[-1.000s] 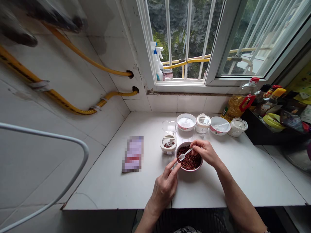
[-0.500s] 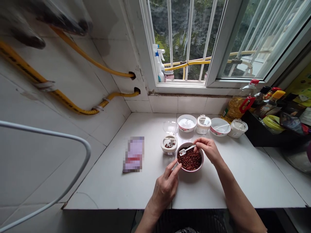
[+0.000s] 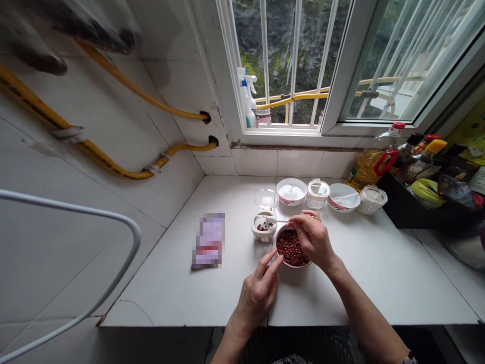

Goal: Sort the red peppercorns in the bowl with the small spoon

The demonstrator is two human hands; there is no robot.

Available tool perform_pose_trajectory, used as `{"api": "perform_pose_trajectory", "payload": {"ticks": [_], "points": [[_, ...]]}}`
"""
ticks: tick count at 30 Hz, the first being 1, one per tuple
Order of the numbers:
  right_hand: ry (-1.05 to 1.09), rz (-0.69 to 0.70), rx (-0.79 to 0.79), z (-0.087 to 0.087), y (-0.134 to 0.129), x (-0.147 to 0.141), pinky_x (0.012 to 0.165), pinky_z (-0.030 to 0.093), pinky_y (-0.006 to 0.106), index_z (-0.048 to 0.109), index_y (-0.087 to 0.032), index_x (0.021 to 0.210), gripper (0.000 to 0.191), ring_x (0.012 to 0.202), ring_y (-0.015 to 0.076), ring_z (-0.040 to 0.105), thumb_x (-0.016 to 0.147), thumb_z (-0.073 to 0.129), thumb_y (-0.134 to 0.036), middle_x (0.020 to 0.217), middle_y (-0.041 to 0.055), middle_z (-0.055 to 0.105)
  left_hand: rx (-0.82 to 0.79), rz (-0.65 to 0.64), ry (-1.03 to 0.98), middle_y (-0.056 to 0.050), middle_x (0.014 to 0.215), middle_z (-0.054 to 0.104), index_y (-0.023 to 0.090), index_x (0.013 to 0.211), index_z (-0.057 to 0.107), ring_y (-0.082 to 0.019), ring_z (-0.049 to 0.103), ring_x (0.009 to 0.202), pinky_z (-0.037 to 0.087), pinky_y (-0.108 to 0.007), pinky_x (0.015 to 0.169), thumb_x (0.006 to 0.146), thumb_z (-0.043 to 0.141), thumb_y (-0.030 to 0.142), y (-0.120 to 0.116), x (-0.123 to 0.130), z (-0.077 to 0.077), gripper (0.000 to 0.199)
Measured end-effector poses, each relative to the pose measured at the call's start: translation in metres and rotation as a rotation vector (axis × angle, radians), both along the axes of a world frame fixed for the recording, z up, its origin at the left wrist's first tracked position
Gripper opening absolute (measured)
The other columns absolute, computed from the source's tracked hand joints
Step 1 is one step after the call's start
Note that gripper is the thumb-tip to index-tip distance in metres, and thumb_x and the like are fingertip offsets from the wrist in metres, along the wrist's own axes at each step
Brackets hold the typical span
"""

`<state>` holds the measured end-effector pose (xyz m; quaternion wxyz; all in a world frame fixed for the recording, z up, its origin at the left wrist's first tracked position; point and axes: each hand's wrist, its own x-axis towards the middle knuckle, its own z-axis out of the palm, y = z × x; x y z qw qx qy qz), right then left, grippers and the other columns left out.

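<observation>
Above the open jar (image 3: 264, 236) hangs a white spoon (image 3: 282, 221), handle pinched btwn R hand (image 3: 313, 237) fingers. Just R of jar: bowl (image 3: 293, 266) w/ dark red grains (image 3: 291, 247), its L rim touched by L hand (image 3: 259, 290) fingers; can't tell if they grip. Farther L on surface (image 3: 170, 293), a blurred purple packet (image 3: 209, 240). Behind, oil bottle (image 3: 369, 162) at back R.

Three bowls (image 3: 291, 201), three jars (image 3: 261, 235), two hands (image 3: 259, 288), two spray bottles (image 3: 248, 103)
</observation>
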<state>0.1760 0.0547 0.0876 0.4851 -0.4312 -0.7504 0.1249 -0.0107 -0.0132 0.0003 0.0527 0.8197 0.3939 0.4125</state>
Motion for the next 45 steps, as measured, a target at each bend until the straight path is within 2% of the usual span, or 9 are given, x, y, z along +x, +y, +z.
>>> {"api": "perform_pose_trajectory", "payload": {"ticks": [4,9,12,15,19,21,26,34,45], "points": [[0.068,-0.065,-0.127,0.002,0.0,0.021,0.09,0.049,0.042,0.067,-0.023,0.087,0.015,0.082,0.0237,0.067,0.091,0.052,-0.02,0.072,0.0038,0.072,-0.003,-0.002,-0.002,-0.014,0.139,0.056,0.021,0.145,0.043,-0.021,0.059,0.128,0.058,-0.028,0.096,0.095,0.041,0.001,0.0,0.0,0.001,0.055],[-0.076,0.035,-0.226,-0.005,0.002,0.03,0.086,0.05,0.04,0.068,-0.023,0.078,0.02,0.089,0.0245,0.063,0.085,0.052,-0.013,0.077,0.005,0.072,0.007,0.0,-0.002,-0.015,0.139,0.056,0.021,0.145,0.044,-0.02,0.06,0.127,0.059,-0.026,0.093,0.094,0.042,0.0,0.0,0.0,0.0,0.054],[-0.093,0.089,-0.281,-0.008,0.002,0.024,0.084,0.05,0.037,0.068,-0.023,0.076,0.021,0.086,0.0224,0.063,0.083,0.051,-0.011,0.079,0.0043,0.073,0.009,0.002,-0.004,-0.015,0.139,0.056,0.021,0.145,0.044,-0.02,0.06,0.126,0.059,-0.026,0.093,0.094,0.043,0.0,0.0,0.0,-0.002,0.055],[-0.029,0.062,-0.343,-0.007,0.002,0.022,0.082,0.05,0.035,0.067,-0.022,0.075,0.02,0.084,0.0214,0.065,0.083,0.051,-0.012,0.074,0.0028,0.072,0.008,0.001,-0.003,-0.015,0.14,0.055,0.02,0.144,0.044,-0.02,0.061,0.125,0.059,-0.026,0.093,0.094,0.043,-0.001,0.0,0.0,-0.003,0.055],[0.125,0.081,-0.517,-0.004,0.003,0.027,0.066,0.05,0.029,0.064,-0.021,0.075,0.018,0.062,0.0173,0.063,0.083,0.049,-0.015,0.063,0.0002,0.068,0.013,0.005,-0.004,-0.015,0.139,0.056,0.019,0.143,0.046,-0.021,0.061,0.126,0.059,-0.027,0.093,0.094,0.043,0.0,0.0,0.0,-0.002,0.053],[0.134,0.077,-0.521,-0.003,0.004,0.029,0.066,0.049,0.029,0.064,-0.02,0.075,0.018,0.06,0.0166,0.062,0.083,0.05,-0.015,0.062,0.0001,0.069,0.015,0.009,-0.004,-0.015,0.139,0.056,0.02,0.143,0.046,-0.021,0.061,0.126,0.059,-0.027,0.093,0.094,0.043,0.0,0.0,0.0,-0.002,0.053],[0.016,0.142,-0.431,-0.005,0.003,0.027,0.078,0.048,0.033,0.066,-0.022,0.07,0.019,0.074,0.0194,0.062,0.082,0.053,-0.013,0.061,0.0006,0.067,0.009,0.004,-0.001,-0.015,0.139,0.056,0.02,0.143,0.046,-0.021,0.061,0.125,0.059,-0.026,0.092,0.094,0.043,-0.001,0.0,0.001,-0.001,0.053],[0.225,0.188,-0.648,0.0,0.003,0.03,0.057,0.047,0.026,0.063,-0.019,0.071,0.013,0.056,0.0141,0.058,0.078,0.052,-0.02,0.06,-0.0007,0.062,0.004,0.002,-0.009,-0.015,0.139,0.056,0.02,0.143,0.046,-0.021,0.061,0.126,0.059,-0.027,0.093,0.094,0.043,0.0,0.0,0.0,-0.002,0.053],[0.357,0.125,-0.684,0.001,0.005,0.032,0.056,0.047,0.026,0.065,-0.019,0.072,0.011,0.053,0.0139,0.059,0.074,0.056,-0.024,0.054,-0.0017,0.063,0.002,0.007,-0.005,-0.014,0.139,0.057,0.021,0.144,0.045,-0.021,0.061,0.125,0.06,-0.026,0.092,0.094,0.043,0.0,0.0,0.0,-0.003,0.054]]}}
